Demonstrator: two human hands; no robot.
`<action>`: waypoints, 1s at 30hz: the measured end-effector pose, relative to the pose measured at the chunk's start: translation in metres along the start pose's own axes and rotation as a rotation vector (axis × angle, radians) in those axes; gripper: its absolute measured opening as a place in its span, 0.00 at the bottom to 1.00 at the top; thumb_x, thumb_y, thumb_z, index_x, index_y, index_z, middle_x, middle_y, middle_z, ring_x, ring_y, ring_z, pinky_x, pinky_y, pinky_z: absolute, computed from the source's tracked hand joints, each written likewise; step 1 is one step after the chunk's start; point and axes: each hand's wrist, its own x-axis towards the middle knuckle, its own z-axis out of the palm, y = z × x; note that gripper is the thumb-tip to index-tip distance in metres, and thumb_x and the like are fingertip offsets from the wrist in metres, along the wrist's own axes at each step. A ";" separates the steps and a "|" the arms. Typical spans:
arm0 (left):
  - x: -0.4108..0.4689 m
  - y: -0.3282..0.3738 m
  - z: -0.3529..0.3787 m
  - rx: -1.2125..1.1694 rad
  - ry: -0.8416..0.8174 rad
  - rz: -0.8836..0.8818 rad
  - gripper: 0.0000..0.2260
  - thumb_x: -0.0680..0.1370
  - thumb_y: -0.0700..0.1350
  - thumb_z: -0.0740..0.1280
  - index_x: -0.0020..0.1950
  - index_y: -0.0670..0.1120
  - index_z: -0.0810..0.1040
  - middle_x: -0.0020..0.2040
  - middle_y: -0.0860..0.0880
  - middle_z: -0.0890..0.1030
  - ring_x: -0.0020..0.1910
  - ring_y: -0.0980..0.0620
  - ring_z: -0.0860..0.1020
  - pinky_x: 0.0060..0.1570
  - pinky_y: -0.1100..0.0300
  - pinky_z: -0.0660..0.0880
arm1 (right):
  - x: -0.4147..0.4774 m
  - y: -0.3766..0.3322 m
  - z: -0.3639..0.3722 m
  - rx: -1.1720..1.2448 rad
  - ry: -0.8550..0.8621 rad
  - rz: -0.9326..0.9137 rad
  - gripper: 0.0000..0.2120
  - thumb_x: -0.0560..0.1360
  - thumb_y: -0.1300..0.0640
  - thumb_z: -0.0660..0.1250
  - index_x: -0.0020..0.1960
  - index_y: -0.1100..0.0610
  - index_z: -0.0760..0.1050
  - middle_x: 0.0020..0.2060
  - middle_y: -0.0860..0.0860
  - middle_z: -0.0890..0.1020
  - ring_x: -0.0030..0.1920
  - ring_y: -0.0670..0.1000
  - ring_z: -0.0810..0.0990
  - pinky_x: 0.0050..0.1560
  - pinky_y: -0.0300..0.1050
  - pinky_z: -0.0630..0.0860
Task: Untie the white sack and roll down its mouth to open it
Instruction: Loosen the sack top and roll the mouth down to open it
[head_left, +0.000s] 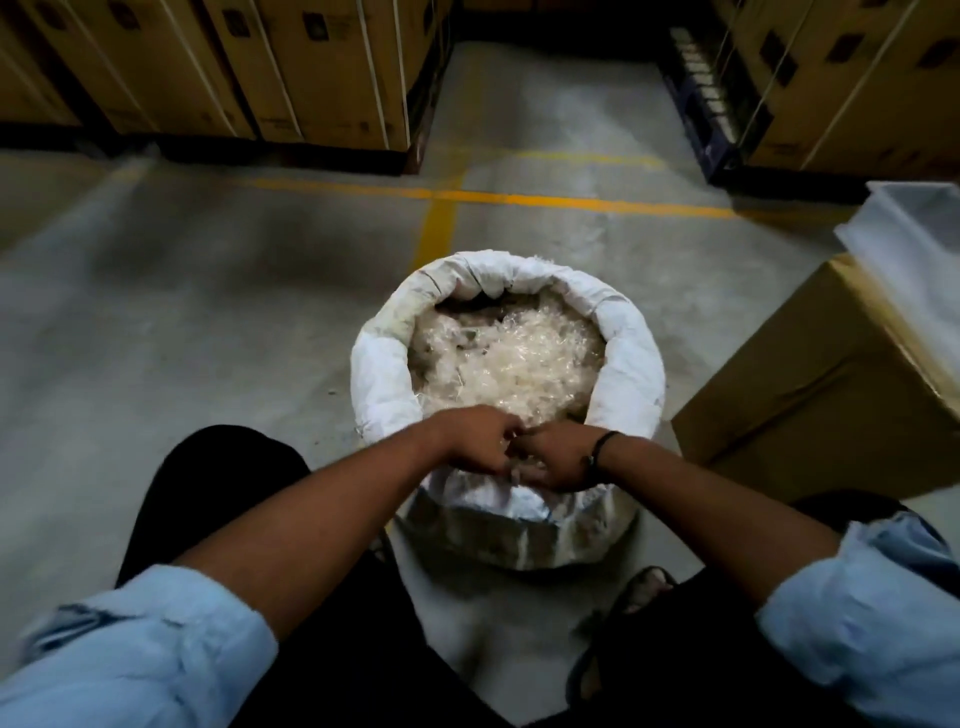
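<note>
The white sack (631, 358) stands on the concrete floor between my knees, its mouth open and rolled into a thick rim all round. Inside lies a heap of clear, whitish plastic bits (514, 358). My left hand (480, 441) and my right hand (558, 460) meet at the near rim, knuckles up, fingers curled round the sack's edge there. The fingertips are hidden under the hands. A dark band sits on my right wrist.
A brown cardboard box (810, 395) with a clear plastic liner (914, 234) stands close on the right. Stacked strapped cartons on pallets (291, 78) line the back left, and more cartons (841, 88) the back right. Yellow floor lines (441, 208) cross beyond the sack.
</note>
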 end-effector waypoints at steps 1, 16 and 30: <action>-0.004 0.004 0.007 -0.023 -0.047 -0.007 0.26 0.75 0.53 0.72 0.71 0.49 0.73 0.64 0.46 0.80 0.60 0.45 0.79 0.58 0.55 0.74 | -0.007 -0.005 0.002 0.048 -0.017 -0.006 0.27 0.77 0.36 0.60 0.68 0.52 0.70 0.64 0.54 0.77 0.60 0.56 0.77 0.58 0.47 0.73; -0.038 0.009 0.013 0.083 -0.252 -0.149 0.28 0.67 0.61 0.80 0.63 0.52 0.81 0.56 0.54 0.82 0.54 0.52 0.80 0.57 0.63 0.72 | -0.014 -0.041 0.023 -0.277 0.060 0.159 0.31 0.69 0.46 0.72 0.69 0.51 0.67 0.60 0.54 0.81 0.56 0.58 0.81 0.53 0.52 0.79; -0.034 0.012 0.018 0.355 -0.148 -0.102 0.30 0.75 0.59 0.72 0.74 0.52 0.69 0.67 0.45 0.78 0.64 0.43 0.77 0.62 0.51 0.74 | -0.018 -0.013 0.016 -0.234 0.078 0.219 0.44 0.70 0.39 0.70 0.76 0.54 0.52 0.63 0.59 0.78 0.62 0.61 0.77 0.66 0.59 0.66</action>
